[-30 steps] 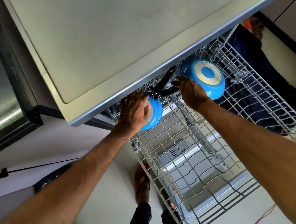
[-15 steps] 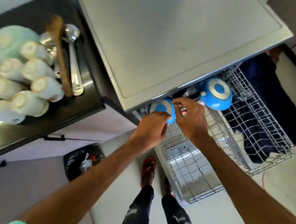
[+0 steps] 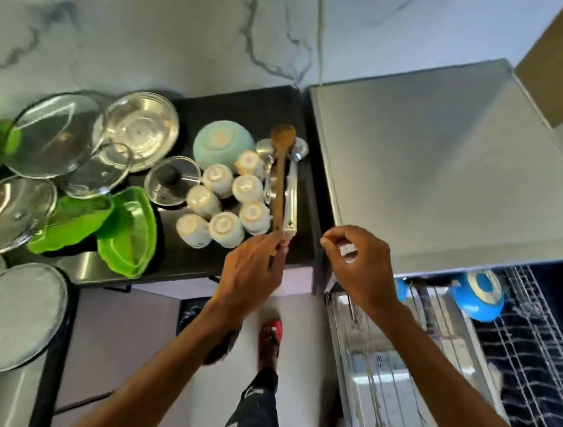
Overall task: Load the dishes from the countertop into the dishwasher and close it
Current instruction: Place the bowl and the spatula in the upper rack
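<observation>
My left hand pinches the near end of the wooden spoon, likely to lift it for loading. My right hand hovers curled alongside; whether it holds anything I cannot tell. Beyond my fingers, cups wait left of the spoon.

I count seven upturned white cups near the worktop's right edge. There is one teal bowl, one steel bowl, four glass lids, one wooden spoon and two steel ladles. Two green plastic dishes sit by the front edge. Two blue pans sit in the dishwasher rack.
</observation>
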{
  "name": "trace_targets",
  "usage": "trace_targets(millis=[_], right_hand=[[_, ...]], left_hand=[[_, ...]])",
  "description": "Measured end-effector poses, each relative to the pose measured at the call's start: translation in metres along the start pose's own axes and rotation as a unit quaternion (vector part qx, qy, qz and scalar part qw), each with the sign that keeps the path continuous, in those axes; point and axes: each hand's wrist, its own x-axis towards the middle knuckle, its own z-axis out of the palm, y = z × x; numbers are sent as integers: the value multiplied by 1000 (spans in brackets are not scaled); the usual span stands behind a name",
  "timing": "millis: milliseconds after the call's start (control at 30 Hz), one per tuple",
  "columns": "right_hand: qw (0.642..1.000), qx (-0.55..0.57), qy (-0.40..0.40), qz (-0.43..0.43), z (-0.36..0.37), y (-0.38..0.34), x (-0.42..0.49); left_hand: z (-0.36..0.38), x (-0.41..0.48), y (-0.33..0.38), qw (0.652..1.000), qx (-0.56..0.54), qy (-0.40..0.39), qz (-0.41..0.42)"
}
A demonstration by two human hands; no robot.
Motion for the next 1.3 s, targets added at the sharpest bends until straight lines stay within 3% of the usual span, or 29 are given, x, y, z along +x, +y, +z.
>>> trace_targets(millis=[233, 600, 800, 1000, 1133, 1300], right_hand=[[999, -26, 16, 23, 68, -48, 91], [981, -77, -108, 138, 130, -51, 161], [975, -86, -109, 175, 148, -47, 193], [975, -79, -98, 185, 174, -49, 250], [960, -133, -165, 180, 203, -51, 285], [922, -204, -289, 156, 233, -56, 310]], left_hand=[[-66, 43, -81, 992, 7, 107, -68], [-82, 117, -187, 983, -52, 105, -141], [-73, 202, -210, 990, -38, -6, -139], [-44, 293, -236, 960, 66, -156, -221], [-20, 317, -254, 937, 90, -236, -243], [-7, 327, -264, 928, 73, -245, -270]])
